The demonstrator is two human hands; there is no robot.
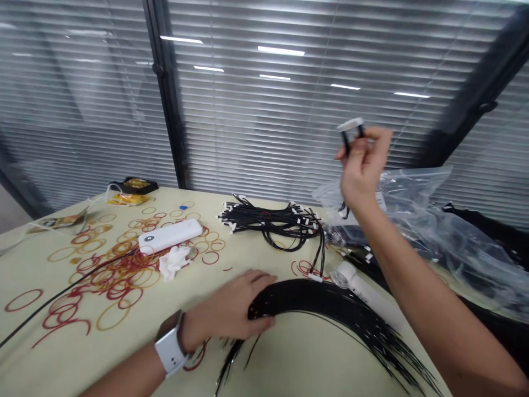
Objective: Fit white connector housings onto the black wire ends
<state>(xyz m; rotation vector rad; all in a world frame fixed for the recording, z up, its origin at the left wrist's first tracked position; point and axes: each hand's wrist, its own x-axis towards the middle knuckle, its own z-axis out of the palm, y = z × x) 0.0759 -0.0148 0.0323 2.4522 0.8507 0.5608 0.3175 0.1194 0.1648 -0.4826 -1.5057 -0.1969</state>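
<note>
- Surface: pale, smooth; its back edge runs just before the slatted blinds. Bare room inside the bundle's curve; a narrower bare strip left of the tied cables.
- Left hand: closed around the near-left part of a wire bundle, thumb below, fingers over the top.
- Wire bundle: on the surface, glossy black, thin strands, arched, fraying into loose tips at both ends.
- Right hand: raised above the surface before the blinds, fingers pinching a black cable with a white end piece; end piece stiff, bar-shaped.
- Tied cables: black, white ends, near the back edge; a few loop out toward the bundle.
- Left side crowded: thin red and yellow rubber bands, white box, crumpled tissue.
- Right side obstructed: clear crinkled plastic bags; white tube just beside the bundle.
</note>
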